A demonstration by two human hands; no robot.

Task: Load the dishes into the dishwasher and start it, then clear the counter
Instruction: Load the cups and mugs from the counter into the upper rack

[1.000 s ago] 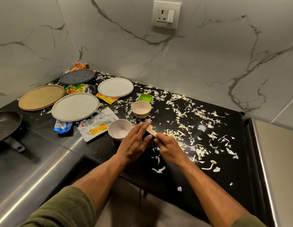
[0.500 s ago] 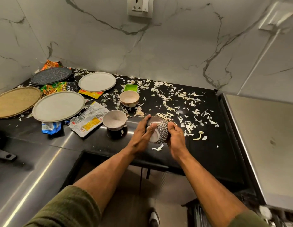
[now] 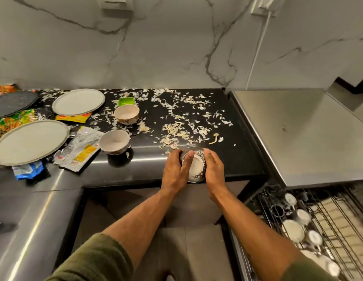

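Note:
A small patterned bowl (image 3: 196, 166), dark outside and white inside, is tipped on its side above the front edge of the black counter (image 3: 243, 159). My left hand (image 3: 175, 169) grips its left side with the thumb over the rim, and my right hand (image 3: 214, 169) cups its right side. Two more small bowls stand upright on the counter, one (image 3: 115, 141) near the front and one (image 3: 126, 113) behind it. Two pale round plates (image 3: 78, 102) (image 3: 30, 141) and a dark plate (image 3: 12, 103) lie at the left. The open dishwasher rack (image 3: 322, 226) at lower right holds several cups and dishes.
Vegetable scraps (image 3: 182, 122) litter the black counter. Food wrappers (image 3: 79, 151) (image 3: 27, 170) lie among the plates, and a green dish (image 3: 126, 101) sits near the wall. The steel dishwasher top (image 3: 298, 134) lies to the right, a steel counter (image 3: 34, 209) to the left.
Both hands lifted the patterned bowl off the counter and tipped it on its side. It has moved toward the counter's front edge, and my view has swung right to show the dishwasher rack.

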